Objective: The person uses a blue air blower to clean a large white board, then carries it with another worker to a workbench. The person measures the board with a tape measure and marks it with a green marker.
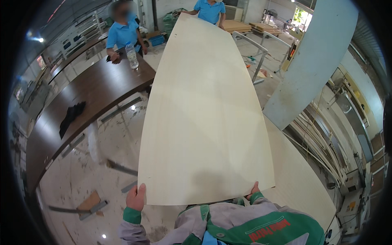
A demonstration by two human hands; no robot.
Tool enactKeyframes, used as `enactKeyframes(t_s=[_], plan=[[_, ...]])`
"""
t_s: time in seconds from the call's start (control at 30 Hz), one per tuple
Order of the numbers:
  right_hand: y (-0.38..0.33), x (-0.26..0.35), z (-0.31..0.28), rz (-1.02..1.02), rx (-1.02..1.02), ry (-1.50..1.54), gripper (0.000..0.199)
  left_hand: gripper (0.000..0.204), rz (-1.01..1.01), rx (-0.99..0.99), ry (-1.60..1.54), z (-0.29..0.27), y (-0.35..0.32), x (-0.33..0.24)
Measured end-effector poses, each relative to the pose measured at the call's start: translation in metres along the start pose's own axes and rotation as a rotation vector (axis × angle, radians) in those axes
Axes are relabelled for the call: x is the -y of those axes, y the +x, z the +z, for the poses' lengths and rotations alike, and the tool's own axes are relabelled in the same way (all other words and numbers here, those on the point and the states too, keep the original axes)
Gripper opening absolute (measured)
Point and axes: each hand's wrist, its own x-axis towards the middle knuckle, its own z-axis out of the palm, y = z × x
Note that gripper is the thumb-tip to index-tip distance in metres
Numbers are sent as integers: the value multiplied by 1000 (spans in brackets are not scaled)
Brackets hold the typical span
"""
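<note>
A long, pale wooden panel (206,106) stretches away from my body, held up above the floor. My left hand (135,197) grips its near left corner, thumb on top and fingers out of sight beneath. At the near edge toward the right, my right hand (254,190) also holds the panel, with its thumb against the top face and the other fingers mostly hidden. At the far end, a person in a blue shirt (210,11) has a hand on the panel's far left corner.
Left stands a dark brown table (98,81) with a plastic bottle (132,55) and a black cloth (72,116); another person (124,32) is behind it. A second pale panel (294,163) lies at right, near a column (310,61) and stacked wood strips (316,139). Metal frame (261,53) stands beyond.
</note>
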Motion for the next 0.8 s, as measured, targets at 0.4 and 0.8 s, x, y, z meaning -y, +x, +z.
enactKeyframes(t_s=[0.4,0.8], plan=[[32,81,209,-94,43,183,57,48,122,66,-90,-14,235,-80],[142,182,355,-181,43,272,50,50,85,119,58,37,412,-233]])
